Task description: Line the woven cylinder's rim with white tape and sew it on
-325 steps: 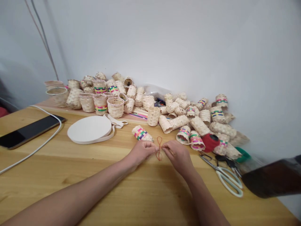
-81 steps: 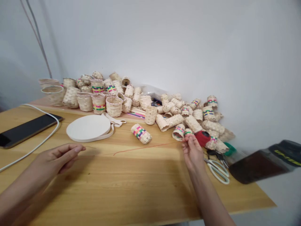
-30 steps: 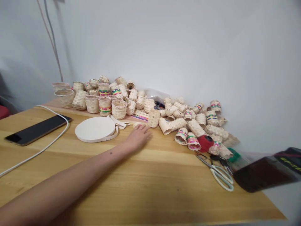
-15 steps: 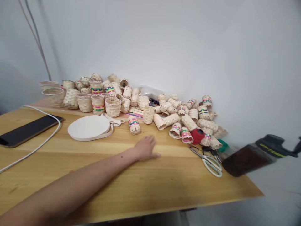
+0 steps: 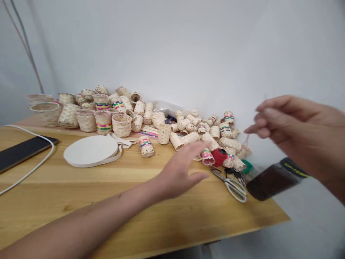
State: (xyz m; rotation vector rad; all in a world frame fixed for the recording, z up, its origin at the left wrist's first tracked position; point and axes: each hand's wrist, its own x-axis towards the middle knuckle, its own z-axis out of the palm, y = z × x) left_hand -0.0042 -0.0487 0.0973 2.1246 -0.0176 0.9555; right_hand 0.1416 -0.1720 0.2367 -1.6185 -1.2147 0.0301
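My left hand (image 5: 180, 172) is raised a little over the wooden table (image 5: 172, 212), fingers apart, with nothing in it. It is nearest to the small woven baskets and the red spool (image 5: 219, 157). At the right, my right hand (image 5: 285, 126) is up in the air above the dark bottle (image 5: 275, 180), its fingertips pinched together. A thin pinkish thread (image 5: 246, 139) hangs below those fingertips. Scissors with pale handles (image 5: 235, 190) lie on the table between the spool and the bottle. One small basket with coloured bands (image 5: 146, 146) stands apart, left of my left hand.
Many woven baskets (image 5: 122, 125) are heaped along the wall. A flat white roll of tape (image 5: 90, 150) lies on the left, beside a dark tablet (image 5: 24, 153) and a white cable (image 5: 40, 167). A green object (image 5: 247, 166) is near the bottle.
My right hand has come into view at the right, pinched. My left hand has lifted off the table and moved right. The view has shifted slightly to the right.
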